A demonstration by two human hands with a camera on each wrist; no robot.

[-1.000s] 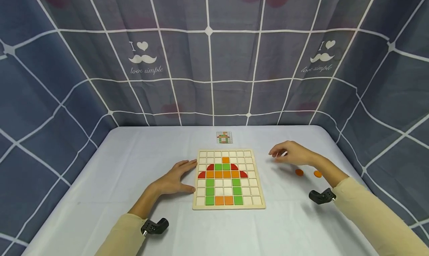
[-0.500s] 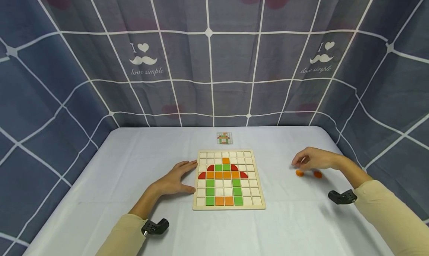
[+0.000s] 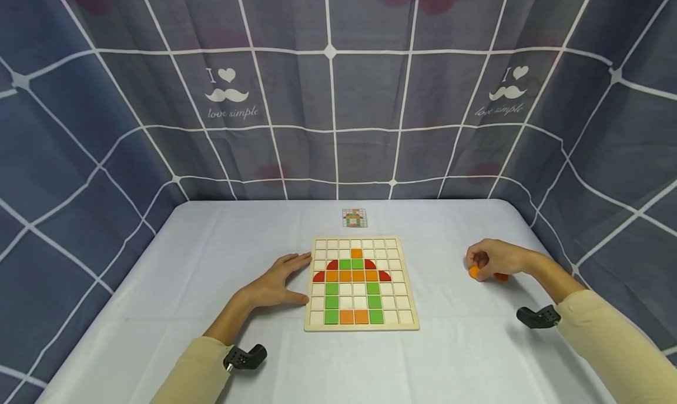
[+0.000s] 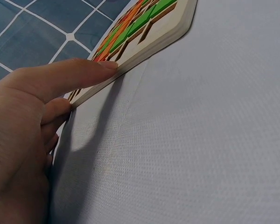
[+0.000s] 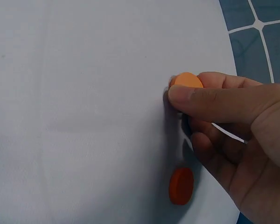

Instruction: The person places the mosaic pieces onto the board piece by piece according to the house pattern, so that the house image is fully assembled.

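Note:
A square wooden grid board (image 3: pixel 391 303) lies mid-table, bearing green and orange square tiles and red curved tiles. My left hand (image 3: pixel 272 283) rests at its left edge, fingers extended; in the left wrist view the thumb (image 4: pixel 91 73) touches the rim. To the right of the board, my right hand (image 3: pixel 497 257) pinches a round orange disc (image 5: pixel 187 80) between thumb and fingers, low over the cloth. Another disc (image 5: pixel 181 185), a darker orange in the shade, lies on the cloth just beside that hand.
A small card (image 3: pixel 354 218) with a similar coloured grid pattern lies behind the board. White cloth (image 3: pixel 222 233) covers the table. A dark checked curtain (image 3: pixel 296 86) surrounds the back and sides.
My right hand has moved right and down to the round discs and now pinches one of them. My left hand and the board have stayed in place.

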